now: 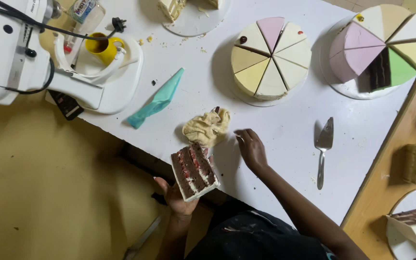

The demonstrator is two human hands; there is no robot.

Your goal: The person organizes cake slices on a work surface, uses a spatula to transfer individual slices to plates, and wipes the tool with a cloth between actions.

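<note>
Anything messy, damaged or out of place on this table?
Mostly tidy. Crumbs lie scattered near the yellow cup, and a crumpled, smeared cloth sits by the right hand. The left hand holds a chocolate cake slice off the table.

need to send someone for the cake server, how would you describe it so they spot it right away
Start at the white table and find the two round cakes cut into pastel wedges along its far side. Below the gap between them, to the right of the right hand resting on the table, lies the cake server. It is the only metal utensil there: a shiny triangular blade on a slim handle, lying alone and untouched.
</note>
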